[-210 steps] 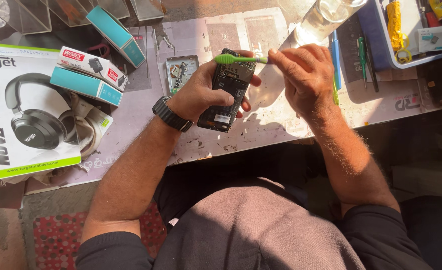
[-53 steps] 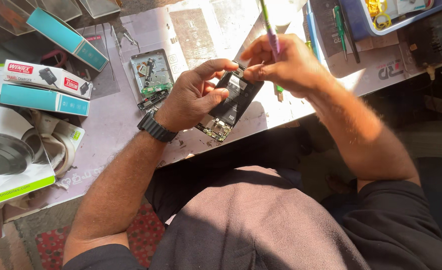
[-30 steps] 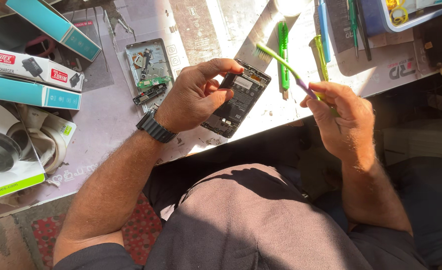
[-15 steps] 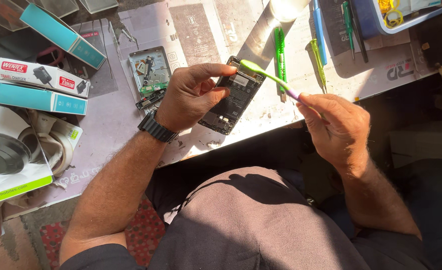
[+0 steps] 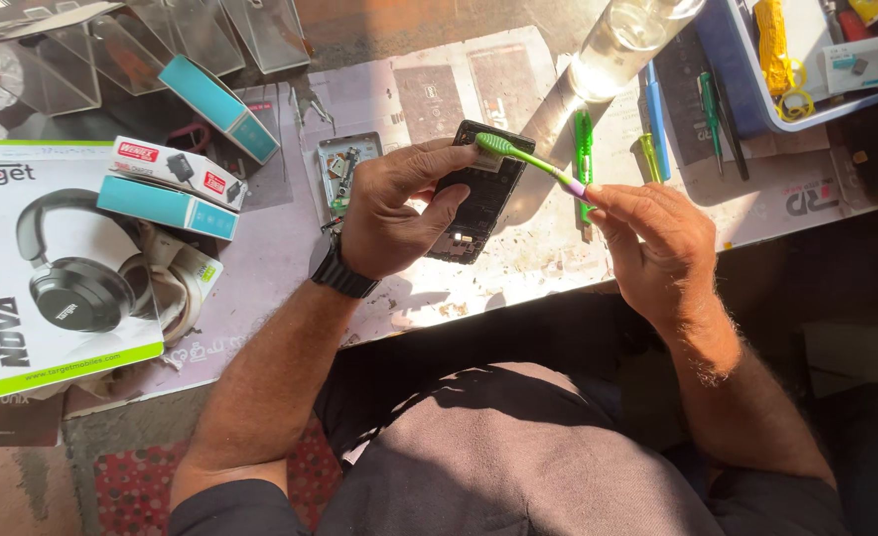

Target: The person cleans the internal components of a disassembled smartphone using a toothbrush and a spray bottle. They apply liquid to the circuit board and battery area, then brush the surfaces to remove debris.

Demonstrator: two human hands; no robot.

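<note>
My left hand [image 5: 399, 210], with a black watch on its wrist, grips an opened black phone [image 5: 480, 194] over the work mat, back cover off. My right hand [image 5: 652, 243] holds a green toothbrush [image 5: 530, 162] by its purple-ended handle. The brush head rests at the phone's top edge, next to my left forefinger. A second opened phone frame with a circuit board [image 5: 343, 169] lies on the mat just left of my left hand.
A big white headphone box [image 5: 52, 278] and small teal and white boxes [image 5: 166, 189] lie at the left. Green and blue hand tools [image 5: 617, 139] lie right of the phone. A clear bottle [image 5: 627, 40] and a blue tray of parts [image 5: 806, 50] stand at the back right.
My right hand first pulled away to the right and low with the brush, then came back up. The brush head now touches the phone's top edge. My left hand kept its hold.
</note>
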